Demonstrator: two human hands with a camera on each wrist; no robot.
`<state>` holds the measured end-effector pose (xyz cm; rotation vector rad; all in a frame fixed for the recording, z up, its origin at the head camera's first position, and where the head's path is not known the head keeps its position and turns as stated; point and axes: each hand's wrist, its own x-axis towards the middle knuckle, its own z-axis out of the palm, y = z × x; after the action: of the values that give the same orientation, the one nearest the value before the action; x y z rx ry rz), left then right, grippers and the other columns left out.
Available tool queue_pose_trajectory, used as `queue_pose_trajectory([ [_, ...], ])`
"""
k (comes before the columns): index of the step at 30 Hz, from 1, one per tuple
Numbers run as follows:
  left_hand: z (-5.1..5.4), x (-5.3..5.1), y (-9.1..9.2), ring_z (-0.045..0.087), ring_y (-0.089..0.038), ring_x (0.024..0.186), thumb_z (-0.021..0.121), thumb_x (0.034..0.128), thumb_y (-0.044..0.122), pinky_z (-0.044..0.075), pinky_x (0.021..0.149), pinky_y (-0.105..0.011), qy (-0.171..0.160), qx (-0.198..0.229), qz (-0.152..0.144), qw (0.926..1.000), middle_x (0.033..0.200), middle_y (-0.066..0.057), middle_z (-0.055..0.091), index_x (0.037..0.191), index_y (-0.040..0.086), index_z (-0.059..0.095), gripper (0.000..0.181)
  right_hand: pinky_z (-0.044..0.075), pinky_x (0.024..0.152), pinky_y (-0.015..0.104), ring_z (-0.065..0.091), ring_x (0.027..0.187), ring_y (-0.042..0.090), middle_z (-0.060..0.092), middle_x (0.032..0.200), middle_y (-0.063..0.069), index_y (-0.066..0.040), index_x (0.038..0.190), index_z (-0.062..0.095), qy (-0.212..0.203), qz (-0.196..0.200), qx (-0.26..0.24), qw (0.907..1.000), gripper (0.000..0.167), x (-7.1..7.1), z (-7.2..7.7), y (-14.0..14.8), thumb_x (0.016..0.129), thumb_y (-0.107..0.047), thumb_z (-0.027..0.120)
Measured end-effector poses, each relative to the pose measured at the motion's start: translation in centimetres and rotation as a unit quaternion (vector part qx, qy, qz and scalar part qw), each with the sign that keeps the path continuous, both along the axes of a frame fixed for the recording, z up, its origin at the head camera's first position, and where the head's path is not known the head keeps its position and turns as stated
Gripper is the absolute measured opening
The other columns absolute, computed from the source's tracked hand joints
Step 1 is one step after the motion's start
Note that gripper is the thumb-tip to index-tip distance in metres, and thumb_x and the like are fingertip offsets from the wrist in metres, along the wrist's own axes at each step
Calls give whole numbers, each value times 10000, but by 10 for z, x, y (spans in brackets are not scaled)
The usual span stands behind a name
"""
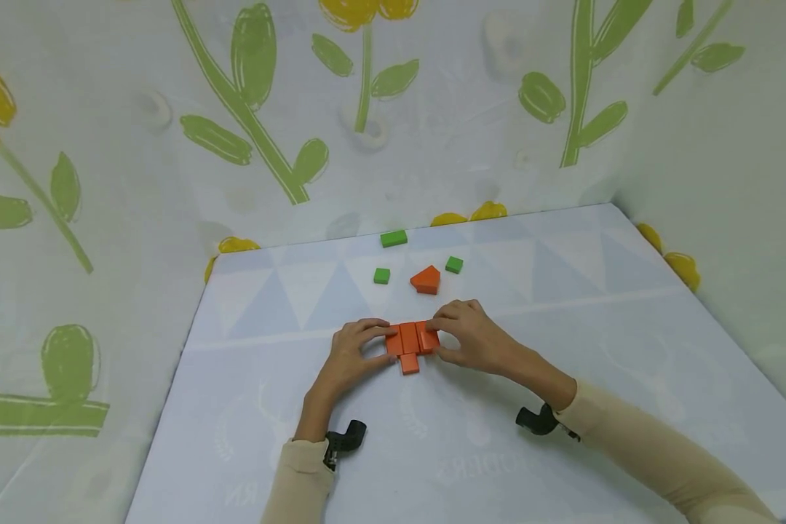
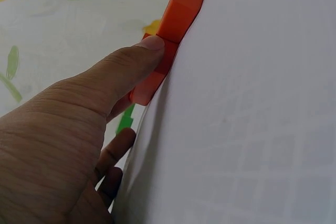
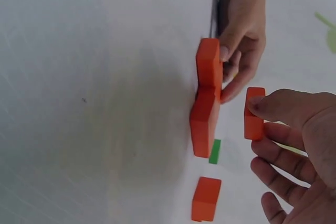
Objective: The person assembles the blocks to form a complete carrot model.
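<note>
My left hand [image 1: 356,351] pinches the left orange block [image 1: 394,340] of a small group on the table, its thumb on the near end. Beside it lies the middle orange block [image 1: 409,338], and a smaller orange block [image 1: 410,364] juts from the group toward me. Between thumb and fingers my right hand [image 1: 473,336] holds another orange block [image 3: 254,114]. The right wrist view has that block lifted off the table, apart from the group. In the left wrist view, my left thumb covers part of the blocks.
Beyond the hands sits an orange pointed block [image 1: 426,280]. Two small green blocks [image 1: 382,276] [image 1: 454,264] and a longer green block [image 1: 394,239] lie near the back edge of the patterned table [image 1: 268,407]. A flowered curtain [image 1: 432,160] rises behind.
</note>
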<state>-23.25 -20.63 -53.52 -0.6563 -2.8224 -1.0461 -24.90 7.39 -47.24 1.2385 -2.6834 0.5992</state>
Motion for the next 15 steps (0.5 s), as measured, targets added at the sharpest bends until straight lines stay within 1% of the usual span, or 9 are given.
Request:
queue_pose_trajectory([
  [3, 0, 0, 0, 481, -220, 1245, 810, 846, 382, 297, 1039, -513, 40, -1, -8, 10000, 1354, 70, 577, 1275, 272, 696, 458, 421, 919, 438, 584, 1071, 198, 669, 1092, -6, -140, 1108, 730, 169, 124, -51, 9998, 319, 4, -4, 0, 816, -222, 832],
  [7, -2, 0, 0, 491, -234, 1227, 819, 840, 355, 310, 1017, -522, 176, 90, -52, 9998, 1348, 53, 582, 1267, 252, 702, 455, 422, 911, 432, 588, 1064, 204, 678, 1074, -6, -135, 1087, 734, 212, 260, -49, 9994, 302, 9, -8, -1, 816, -219, 837],
  [10, -2, -1, 0, 492, -232, 1219, 818, 842, 354, 314, 1010, -516, 181, 90, -77, 9998, 1347, 52, 582, 1269, 246, 701, 456, 416, 916, 427, 588, 1064, 206, 682, 1063, -5, -127, 1077, 737, 187, 317, -20, 9993, 290, 11, -11, -1, 818, -215, 833],
  [15, -2, 0, -1, 493, -241, 1225, 822, 838, 350, 304, 1026, -534, 134, 99, -49, 9998, 1343, 50, 585, 1268, 242, 703, 459, 416, 919, 427, 589, 1056, 207, 681, 1051, -3, -123, 1059, 740, 278, 395, 12, 9988, 288, 13, -19, -5, 810, -225, 840],
])
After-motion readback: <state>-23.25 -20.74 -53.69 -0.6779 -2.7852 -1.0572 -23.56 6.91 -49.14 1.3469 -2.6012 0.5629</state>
